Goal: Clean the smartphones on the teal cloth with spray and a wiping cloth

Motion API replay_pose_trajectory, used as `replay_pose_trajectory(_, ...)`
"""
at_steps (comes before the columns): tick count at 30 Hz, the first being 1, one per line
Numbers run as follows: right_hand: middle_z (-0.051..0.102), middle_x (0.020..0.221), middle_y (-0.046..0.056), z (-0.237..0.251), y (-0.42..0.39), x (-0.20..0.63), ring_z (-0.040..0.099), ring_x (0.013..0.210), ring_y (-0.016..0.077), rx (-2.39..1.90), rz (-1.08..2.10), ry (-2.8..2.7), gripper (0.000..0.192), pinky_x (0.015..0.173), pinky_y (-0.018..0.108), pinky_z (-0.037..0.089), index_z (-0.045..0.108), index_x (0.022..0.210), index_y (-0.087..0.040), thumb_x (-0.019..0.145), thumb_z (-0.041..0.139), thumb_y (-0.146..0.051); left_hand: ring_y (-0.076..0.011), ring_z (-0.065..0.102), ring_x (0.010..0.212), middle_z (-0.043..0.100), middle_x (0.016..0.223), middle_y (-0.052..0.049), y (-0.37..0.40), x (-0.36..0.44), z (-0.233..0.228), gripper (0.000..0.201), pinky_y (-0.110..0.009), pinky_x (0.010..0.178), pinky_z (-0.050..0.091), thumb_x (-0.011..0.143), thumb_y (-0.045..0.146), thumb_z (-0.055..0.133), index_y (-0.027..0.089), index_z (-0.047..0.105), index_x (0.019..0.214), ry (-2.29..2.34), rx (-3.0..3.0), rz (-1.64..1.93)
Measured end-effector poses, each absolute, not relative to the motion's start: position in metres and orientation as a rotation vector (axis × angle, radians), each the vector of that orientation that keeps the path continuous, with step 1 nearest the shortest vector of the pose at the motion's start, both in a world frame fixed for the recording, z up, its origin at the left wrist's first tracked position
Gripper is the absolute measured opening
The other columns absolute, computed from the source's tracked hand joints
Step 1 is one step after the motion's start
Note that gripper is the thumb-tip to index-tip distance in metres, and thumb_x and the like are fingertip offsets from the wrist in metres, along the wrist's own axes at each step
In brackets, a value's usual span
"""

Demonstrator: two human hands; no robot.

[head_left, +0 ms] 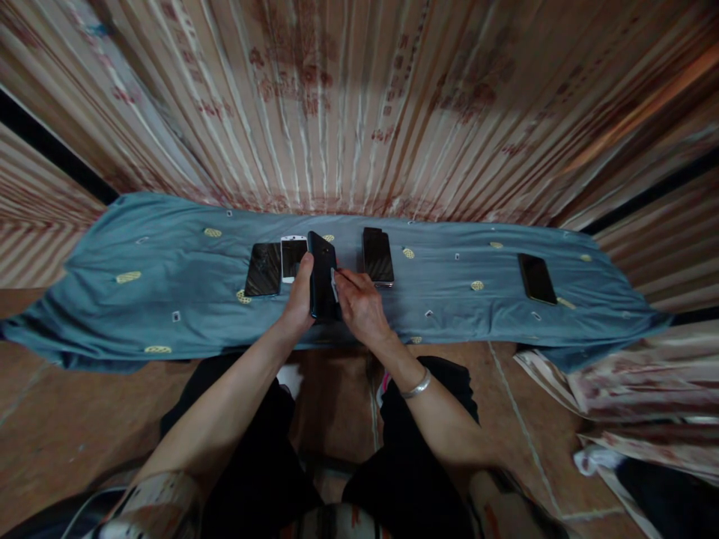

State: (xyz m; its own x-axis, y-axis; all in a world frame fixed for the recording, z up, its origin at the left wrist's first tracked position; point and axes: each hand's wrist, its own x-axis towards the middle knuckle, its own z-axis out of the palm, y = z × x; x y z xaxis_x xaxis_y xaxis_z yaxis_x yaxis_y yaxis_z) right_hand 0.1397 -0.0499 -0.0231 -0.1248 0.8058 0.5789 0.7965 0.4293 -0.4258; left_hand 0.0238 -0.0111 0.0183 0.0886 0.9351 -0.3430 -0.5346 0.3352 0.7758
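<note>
My left hand (300,298) grips a dark smartphone (322,273) along its left side, thumb on the near face. The phone is held tilted above the cloth, and a small camera spot shows near its top. At its right edge, my right hand (361,305) pinches a small pale, flat piece (335,284), perhaps a cloth or wipe; its kind is not clear. Left of the held phone lie a white-framed phone (293,254) and a black phone (263,269), side by side. To the right rests a dark phone (377,256), apparently stacked on another.
A blue cloth (443,299) with yellow pineapple prints covers the long, low surface. Another black phone (537,278) lies far right. Behind hangs a striped, flowered curtain (348,112). My knees are close to the front edge, above a tiled floor (505,419).
</note>
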Motion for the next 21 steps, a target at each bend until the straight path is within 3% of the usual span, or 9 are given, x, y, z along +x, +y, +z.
replay_pose_trajectory(7,0.071,0.121,0.016,-0.026,-0.054,0.138,0.065,0.105,0.0252,-1.321,0.033,-1.921,0.038,0.099,0.043,0.054,0.069,0.128,-0.014,0.101,0.042,-0.017,-0.0176,0.073,0.078,0.076,0.078,-0.006,-0.007,0.013,0.014,0.049,-0.026,0.075,0.057,0.097,0.054,0.046,0.014,0.073,0.093,0.856,0.622,1.172)
replay_pose_trajectory(12,0.07,0.12,0.018,-0.024,-0.059,0.134,0.065,0.104,0.0267,-1.311,0.028,-1.938,0.037,0.097,0.044,0.054,0.07,0.126,-0.012,0.101,0.043,-0.017,-0.0178,0.074,0.076,0.074,0.072,-0.005,-0.004,0.014,0.017,0.047,-0.025,0.069,0.058,0.099,0.052,0.043,0.015,0.072,0.093,0.904,0.556,1.174)
replay_pose_trajectory(21,0.071,0.116,0.013,-0.014,-0.061,0.128,0.065,0.103,0.0239,-1.293,0.007,-1.934,0.036,0.099,0.041,0.054,0.07,0.124,-0.017,0.102,0.042,-0.018,-0.0188,0.075,0.085,0.075,0.078,-0.006,-0.009,0.021,0.015,0.043,-0.026,0.076,0.059,0.101,0.047,0.042,0.016,0.071,0.092,0.929,0.526,1.175)
